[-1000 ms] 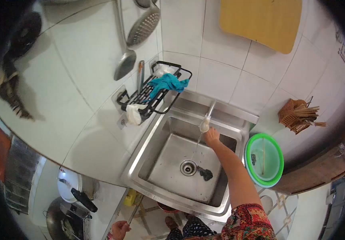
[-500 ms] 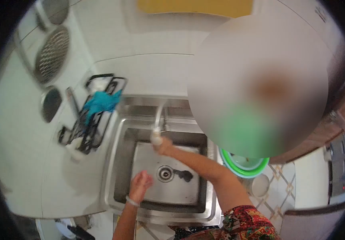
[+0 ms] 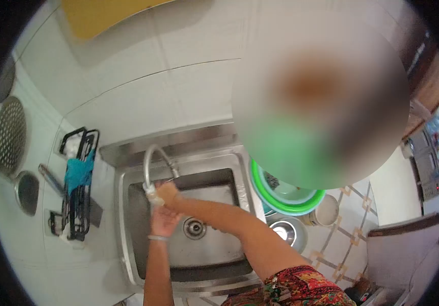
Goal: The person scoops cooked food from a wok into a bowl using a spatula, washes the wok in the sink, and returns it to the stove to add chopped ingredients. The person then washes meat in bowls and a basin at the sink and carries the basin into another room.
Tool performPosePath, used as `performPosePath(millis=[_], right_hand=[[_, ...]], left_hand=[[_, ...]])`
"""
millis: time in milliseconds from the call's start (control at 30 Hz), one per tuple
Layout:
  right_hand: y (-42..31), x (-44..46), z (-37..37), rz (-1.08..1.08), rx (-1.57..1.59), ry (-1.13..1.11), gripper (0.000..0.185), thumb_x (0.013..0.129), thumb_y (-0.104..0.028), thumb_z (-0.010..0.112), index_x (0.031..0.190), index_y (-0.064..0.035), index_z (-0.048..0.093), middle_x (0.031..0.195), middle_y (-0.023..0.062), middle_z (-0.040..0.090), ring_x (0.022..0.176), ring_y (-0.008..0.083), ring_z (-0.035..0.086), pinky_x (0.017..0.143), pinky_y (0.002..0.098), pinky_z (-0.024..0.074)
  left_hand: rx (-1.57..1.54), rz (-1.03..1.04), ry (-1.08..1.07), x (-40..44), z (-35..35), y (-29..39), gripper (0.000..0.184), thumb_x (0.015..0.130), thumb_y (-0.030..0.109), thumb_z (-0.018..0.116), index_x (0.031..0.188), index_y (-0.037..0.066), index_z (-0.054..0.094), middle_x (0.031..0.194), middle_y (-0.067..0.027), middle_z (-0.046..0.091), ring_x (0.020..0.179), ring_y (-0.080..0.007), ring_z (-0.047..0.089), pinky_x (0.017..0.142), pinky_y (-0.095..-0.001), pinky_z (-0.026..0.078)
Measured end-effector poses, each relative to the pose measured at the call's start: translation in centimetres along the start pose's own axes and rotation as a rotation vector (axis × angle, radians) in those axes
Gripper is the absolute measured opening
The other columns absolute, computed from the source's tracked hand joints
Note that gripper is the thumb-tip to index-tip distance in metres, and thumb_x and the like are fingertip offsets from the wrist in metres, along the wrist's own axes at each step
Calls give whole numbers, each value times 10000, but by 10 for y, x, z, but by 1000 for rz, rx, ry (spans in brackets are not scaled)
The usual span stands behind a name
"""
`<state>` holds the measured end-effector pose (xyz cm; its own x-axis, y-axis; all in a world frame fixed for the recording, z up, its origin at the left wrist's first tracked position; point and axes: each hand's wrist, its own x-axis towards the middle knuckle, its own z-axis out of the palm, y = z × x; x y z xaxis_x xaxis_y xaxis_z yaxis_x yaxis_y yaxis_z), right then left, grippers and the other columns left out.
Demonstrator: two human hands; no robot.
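Note:
A curved metal faucet (image 3: 149,162) rises at the back of a stainless steel sink (image 3: 127,245), with a pale nozzle at its end. My right hand (image 3: 169,196) is at that nozzle, its fingers closed around the end of the spout. Just below, my left hand (image 3: 164,220) is held palm up under the nozzle, with nothing in it and its fingers partly covered by the right hand. A pale bracelet circles the left wrist. The drain (image 3: 195,228) shows beside the left hand.
On the left wall hang a black rack (image 3: 79,204) with a blue cloth (image 3: 80,172), a perforated skimmer (image 3: 10,135) and a ladle (image 3: 27,193). Right of the sink are green-rimmed basins (image 3: 290,209), a metal bowl (image 3: 283,232) and a round container (image 3: 326,210). A large patch at upper right is blurred.
The view has swung, so the sink sits further left. My left hand has come up under the nozzle, close to my right hand, which stays at the spout. A dark wet-looking patch by the drain is gone.

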<state>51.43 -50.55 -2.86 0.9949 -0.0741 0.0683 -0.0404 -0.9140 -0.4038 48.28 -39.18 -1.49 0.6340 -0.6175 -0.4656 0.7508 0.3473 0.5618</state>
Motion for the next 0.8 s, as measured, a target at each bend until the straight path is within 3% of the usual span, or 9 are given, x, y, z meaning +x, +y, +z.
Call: performPosePath(millis=[67,100,167,200,267,400,500,700,800], right_hand=[[12,14,4,-108,-242,31,150,748,-175,561,854,-118,651,764,106,643,734,208,634,608,344,491],[20,12,-7,-262,-345,-102,98,728,-173,579,736,-148,674,754,61,661,768,202,644,560,350,489],[24,15,-9,-296,-433,-182,115,738,-176,579,763,-145,687,764,62,666,764,211,646,594,353,501],[25,17,-6,-215,-283,-171,117,734,-163,569,738,-121,678,769,78,665,734,226,648,590,356,505],[47,40,34,-274,-314,-118,127,734,-165,562,721,-93,666,767,87,661,703,238,645,572,353,503],[36,41,15,-324,-354,-200,126,741,-181,565,752,-90,652,779,87,652,703,231,636,576,349,499],[35,43,16,-356,-382,-218,132,745,-193,567,776,-88,641,788,87,646,703,226,628,578,346,496],[28,43,8,-402,-350,-197,158,754,-218,572,822,-83,620,806,87,632,703,217,613,583,340,490],[12,28,5,-429,-287,-194,176,759,-230,574,845,-81,610,814,87,626,704,212,606,586,337,486]], left_hand=[[237,-128,333,-33,18,-7,541,803,346,601,1194,16,425,1058,-139,541,1029,-241,503,857,-387,435],[575,-7,356,-32,-4,-28,544,786,309,632,1191,4,437,1071,-134,540,1019,-226,504,845,-363,440],[1086,112,298,-45,-35,-55,510,768,273,665,1150,-14,487,1073,-124,553,982,-206,523,821,-327,449],[1260,110,217,-58,-40,-58,474,767,274,667,1111,-19,524,1063,-120,567,955,-202,540,810,-315,453],[1043,-59,100,-85,-51,-61,410,767,279,663,1036,-19,579,1014,-118,600,899,-200,574,793,-303,459],[962,74,156,-143,-56,-67,374,796,258,627,1060,0,569,992,-119,610,877,-178,589,759,-300,473],[1033,265,319,-187,-49,-68,344,837,222,598,1103,17,524,888,-76,599,820,-140,589,693,-265,486],[804,495,605,-280,-52,-90,321,842,210,579,1087,9,530,911,-118,613,809,-147,603,700,-279,492],[787,485,770,-333,-72,-123,307,817,205,589,1043,0,555,919,-137,621,837,-228,606,734,-336,485]])
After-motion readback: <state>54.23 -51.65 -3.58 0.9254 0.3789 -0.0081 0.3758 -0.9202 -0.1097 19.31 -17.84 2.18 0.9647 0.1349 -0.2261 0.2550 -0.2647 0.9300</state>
